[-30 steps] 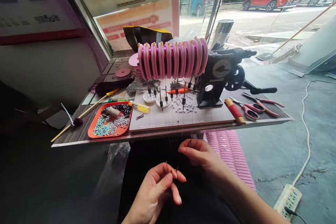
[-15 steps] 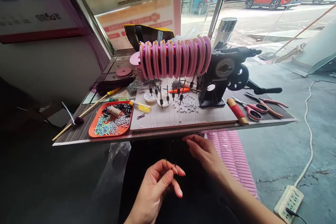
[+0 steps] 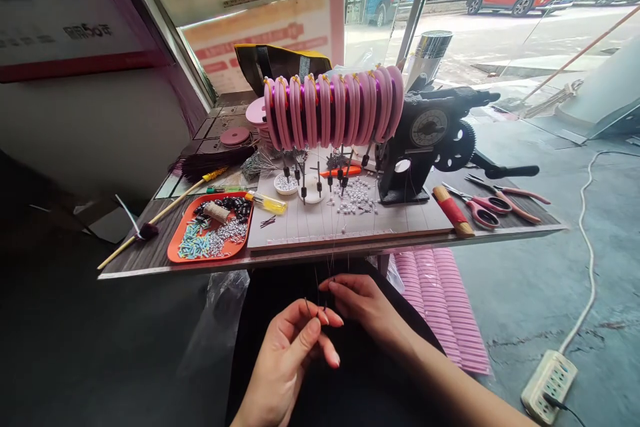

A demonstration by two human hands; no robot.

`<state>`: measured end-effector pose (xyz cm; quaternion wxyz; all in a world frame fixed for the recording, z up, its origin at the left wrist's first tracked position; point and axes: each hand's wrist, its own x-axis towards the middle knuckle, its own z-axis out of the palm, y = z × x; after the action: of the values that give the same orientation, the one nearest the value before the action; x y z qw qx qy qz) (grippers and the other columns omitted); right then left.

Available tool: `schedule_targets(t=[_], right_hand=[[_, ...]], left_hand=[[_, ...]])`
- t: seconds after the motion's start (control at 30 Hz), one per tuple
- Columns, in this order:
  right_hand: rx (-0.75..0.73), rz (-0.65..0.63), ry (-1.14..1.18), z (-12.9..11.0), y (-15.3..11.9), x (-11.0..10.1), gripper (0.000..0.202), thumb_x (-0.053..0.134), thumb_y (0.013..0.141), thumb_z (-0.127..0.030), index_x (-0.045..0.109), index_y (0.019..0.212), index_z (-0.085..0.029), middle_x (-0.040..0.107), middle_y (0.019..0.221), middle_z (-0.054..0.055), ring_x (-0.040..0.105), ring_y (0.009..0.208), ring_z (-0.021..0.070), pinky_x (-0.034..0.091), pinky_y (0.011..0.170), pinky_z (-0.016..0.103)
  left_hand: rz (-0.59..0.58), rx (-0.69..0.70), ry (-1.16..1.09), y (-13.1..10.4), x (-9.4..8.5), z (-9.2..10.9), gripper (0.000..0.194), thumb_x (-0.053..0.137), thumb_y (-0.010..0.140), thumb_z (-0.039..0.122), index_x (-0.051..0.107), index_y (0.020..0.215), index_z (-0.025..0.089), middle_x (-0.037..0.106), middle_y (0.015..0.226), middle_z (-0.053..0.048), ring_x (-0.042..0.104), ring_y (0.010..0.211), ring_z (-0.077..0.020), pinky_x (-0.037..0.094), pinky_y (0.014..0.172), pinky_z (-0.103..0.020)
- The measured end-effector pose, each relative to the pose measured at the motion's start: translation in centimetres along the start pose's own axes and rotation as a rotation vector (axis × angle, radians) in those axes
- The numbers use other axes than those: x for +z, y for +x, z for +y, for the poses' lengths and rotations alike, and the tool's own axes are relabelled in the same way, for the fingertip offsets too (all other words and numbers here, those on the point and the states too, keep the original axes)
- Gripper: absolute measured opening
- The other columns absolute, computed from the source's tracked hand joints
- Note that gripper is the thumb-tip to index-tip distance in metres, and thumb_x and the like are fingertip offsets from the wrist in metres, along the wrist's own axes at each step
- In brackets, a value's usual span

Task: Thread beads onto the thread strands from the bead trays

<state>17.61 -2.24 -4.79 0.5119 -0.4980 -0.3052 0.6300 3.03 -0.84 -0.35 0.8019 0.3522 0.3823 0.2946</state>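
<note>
Above my lap, my left hand (image 3: 287,355) pinches a thin dark strand (image 3: 307,307) between thumb and forefinger, its other fingers loosely curled. Just beyond it and to the right, my right hand (image 3: 367,303) has thumb and forefinger pressed together on a fine line; the exact spot gripped is too small to make out. Fine lines run from my fingers up over the board's front edge towards a row of pink foam spools (image 3: 335,110). Small black weights (image 3: 303,192) dangle below these spools.
An orange tray (image 3: 173,250) of beads stands left on the table, near a yellow lighter (image 3: 269,204). White beads (image 3: 356,197) lie scattered on the board (image 3: 400,221). A black hand-cranked machine (image 3: 430,133) holds the spools. Scissors (image 3: 483,213) and pliers (image 3: 520,203) lie right.
My right hand has come left and down, close to my left hand. My left hand has shifted slightly left and keeps its pinch.
</note>
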Motion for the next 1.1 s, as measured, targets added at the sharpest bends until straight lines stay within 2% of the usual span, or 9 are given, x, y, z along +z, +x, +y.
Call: schedule_targets(t=[0.13,0.27,0.53,1.1], right_hand=[[0.118,-0.094,0.136,-0.6,-2.9,0.4,0.038,0.063,0.072,-0.046,0.065,0.083,-0.009,0.042,0.043,-0.006,0.027,0.039,0.0039,0.013,0.040,0.020],[0.174,-0.123,0.217,-0.6,-4.3,0.6,0.040,0.065,0.071,-0.046,0.064,0.084,-0.009,0.046,0.041,-0.005,0.028,0.034,0.0024,0.012,0.036,0.019],[0.170,-0.186,0.228,-1.1,-4.7,0.8,0.043,0.062,0.072,-0.051,0.064,0.081,-0.009,0.047,0.037,-0.006,0.025,0.026,0.0013,0.014,0.030,0.016],[0.155,-0.166,0.254,-1.2,-4.8,0.7,0.039,0.061,0.073,-0.048,0.063,0.079,-0.010,0.048,0.037,-0.007,0.024,0.026,0.0011,0.013,0.030,0.016]], left_hand=[[0.011,0.019,0.008,-0.3,-0.1,0.4,0.009,0.064,0.077,0.025,0.065,0.073,0.018,0.066,0.078,0.000,0.055,0.052,-0.0065,0.043,0.059,-0.019],[0.008,0.033,0.000,-0.6,-0.2,0.6,0.008,0.064,0.076,0.025,0.065,0.074,0.018,0.067,0.077,-0.001,0.055,0.052,-0.0066,0.044,0.059,-0.020],[0.034,0.021,-0.016,-0.9,0.1,0.7,0.009,0.068,0.073,0.024,0.064,0.072,0.016,0.068,0.079,-0.002,0.056,0.051,-0.0069,0.047,0.059,-0.020],[0.027,0.019,0.000,-0.5,0.3,0.7,0.007,0.066,0.075,0.023,0.064,0.074,0.016,0.068,0.079,-0.002,0.055,0.052,-0.0066,0.047,0.059,-0.019]])
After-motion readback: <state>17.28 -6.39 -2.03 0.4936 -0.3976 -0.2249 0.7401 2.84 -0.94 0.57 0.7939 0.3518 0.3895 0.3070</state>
